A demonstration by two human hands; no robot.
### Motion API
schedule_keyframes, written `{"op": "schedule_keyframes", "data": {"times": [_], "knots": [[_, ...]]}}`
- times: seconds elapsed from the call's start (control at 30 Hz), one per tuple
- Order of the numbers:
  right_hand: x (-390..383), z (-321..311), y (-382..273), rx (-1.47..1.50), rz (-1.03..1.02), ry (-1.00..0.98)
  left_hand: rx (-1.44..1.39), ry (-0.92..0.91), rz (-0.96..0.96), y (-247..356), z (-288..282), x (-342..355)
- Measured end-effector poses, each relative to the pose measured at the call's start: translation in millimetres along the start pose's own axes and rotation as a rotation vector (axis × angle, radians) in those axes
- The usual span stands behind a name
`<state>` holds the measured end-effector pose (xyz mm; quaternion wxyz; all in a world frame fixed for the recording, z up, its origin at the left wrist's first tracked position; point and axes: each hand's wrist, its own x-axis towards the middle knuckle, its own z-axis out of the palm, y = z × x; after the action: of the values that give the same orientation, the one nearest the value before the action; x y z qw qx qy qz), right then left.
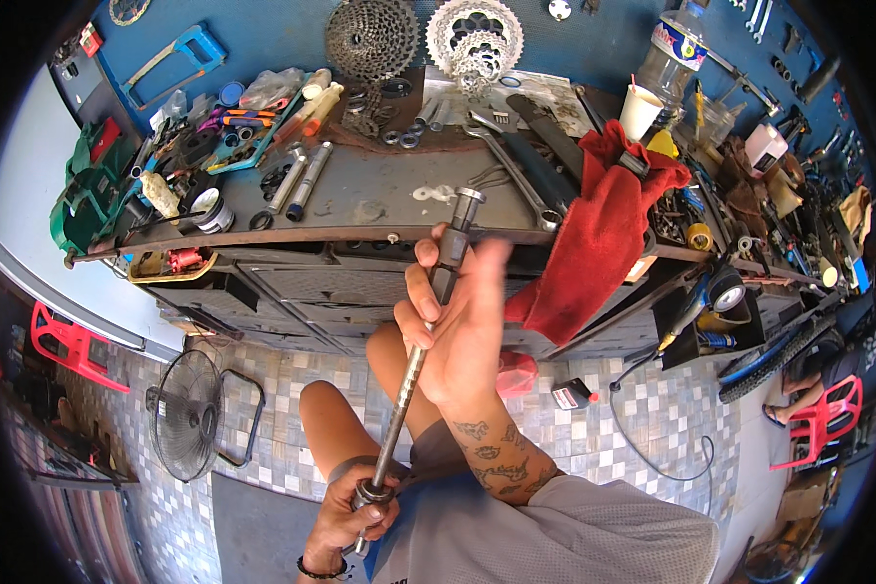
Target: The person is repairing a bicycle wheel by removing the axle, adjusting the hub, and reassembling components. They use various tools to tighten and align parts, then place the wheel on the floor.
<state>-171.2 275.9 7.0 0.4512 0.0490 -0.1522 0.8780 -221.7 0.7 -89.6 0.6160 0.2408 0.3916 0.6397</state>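
A long metal rod tool (402, 414) slants upward in front of me, with a ridged shaft, a dark thicker sleeve near the top and a flat round cap. My left hand (344, 514) is wrapped around its lower end, beside a round metal collar. Higher up, my right hand (465, 341) has its fingers curled loosely around the shaft below the sleeve. Its thumb is spread and blurred. Behind the cap lies the workbench (360, 200), where a large wrench (516, 175) rests right of the tool. A red cloth (594, 243) hangs over the bench's front edge.
Tubes (309, 182), bottles and small tools crowd the bench's left side. A white cup (639, 112) and a plastic bottle (674, 58) stand at the back right. A floor fan (187, 414) is at left; a cable (642, 462) crosses the tiles at right.
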Motion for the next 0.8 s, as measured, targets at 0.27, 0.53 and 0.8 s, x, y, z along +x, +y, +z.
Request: {"op": "schedule_keyframes", "data": {"times": [0.27,0.53,0.8], "knots": [[-4,3,11,-0.017,0.089,0.083,-0.086,-0.006,-0.029,-5,-7,-13],[-4,-4,12,0.048,0.021,0.047,-0.093,-0.039,-0.038,-7,-13,-15],[7,5,-60,-0.597,-0.292,-0.191,0.168,0.112,-0.134,10,4,-9]]}}
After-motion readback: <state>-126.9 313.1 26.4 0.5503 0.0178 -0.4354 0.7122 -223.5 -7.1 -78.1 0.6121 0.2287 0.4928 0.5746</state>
